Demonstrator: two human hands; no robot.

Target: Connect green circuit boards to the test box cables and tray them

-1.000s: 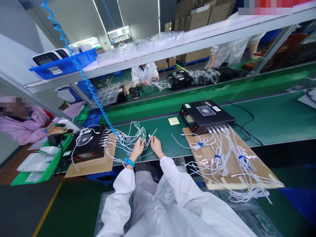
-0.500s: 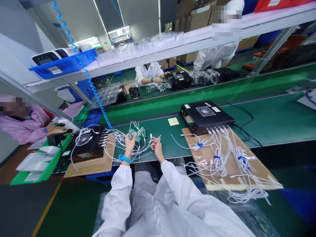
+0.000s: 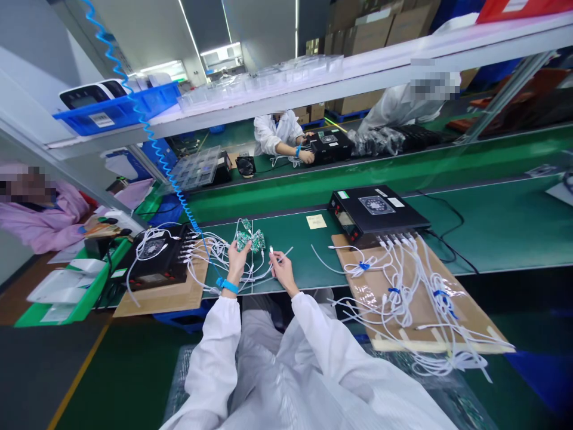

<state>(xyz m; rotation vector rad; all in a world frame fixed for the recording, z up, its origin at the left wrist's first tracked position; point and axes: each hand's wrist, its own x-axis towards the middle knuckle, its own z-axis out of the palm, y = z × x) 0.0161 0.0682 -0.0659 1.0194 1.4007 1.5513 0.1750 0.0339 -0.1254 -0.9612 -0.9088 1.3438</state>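
Observation:
My left hand (image 3: pixel 237 261), with a blue strap at the wrist, holds a cluster of small green circuit boards (image 3: pixel 251 240) that have white cables plugged in. Just right of the boards, my right hand (image 3: pixel 282 269) pinches a white cable near its plug (image 3: pixel 271 249), the plug pointing up. More white cables (image 3: pixel 218 251) run left from the boards to a black box (image 3: pixel 154 257) with a fan grille. Which cable leads to which board cannot be made out.
A second black box (image 3: pixel 378 214) sits at the right, its bundled white cables (image 3: pixel 403 292) over cardboard (image 3: pixel 358 286). A blue coiled cord (image 3: pixel 165 161) hangs at the left. Co-workers are across the bench and at far left.
My right hand's fingers have closed near the cable's plug, which now sits lower and a little further left. Across the bench, a co-worker's hands have shifted and another person leans lower.

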